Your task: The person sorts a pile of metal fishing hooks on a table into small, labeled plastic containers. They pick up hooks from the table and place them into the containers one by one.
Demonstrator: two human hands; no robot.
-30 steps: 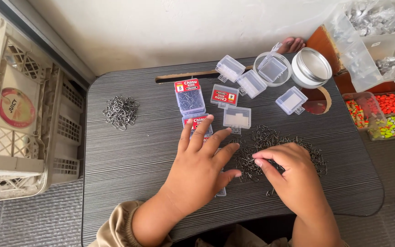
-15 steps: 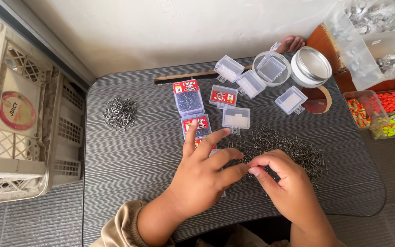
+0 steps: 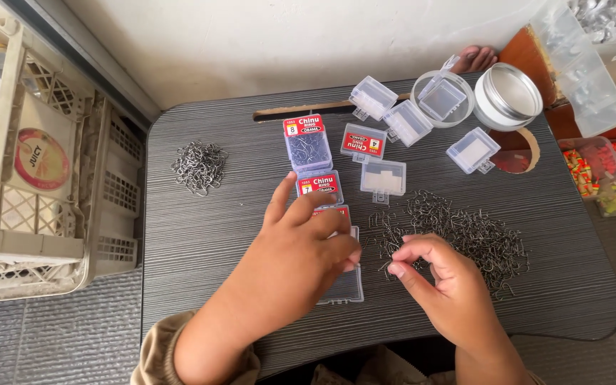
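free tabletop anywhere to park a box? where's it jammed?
Bare patches: the near-left of the table, below the small hook pile and left of the left hand; also the right edge beyond the big hook pile. Crowded: the centre and far side, with small plastic boxes and a round tin.

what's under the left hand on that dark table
A small clear plastic box lies under the left hand; its lower edge and a bit of red label show. Whether it holds hooks cannot be seen, because the hand covers most of it. The right hand pinches hooks beside it.
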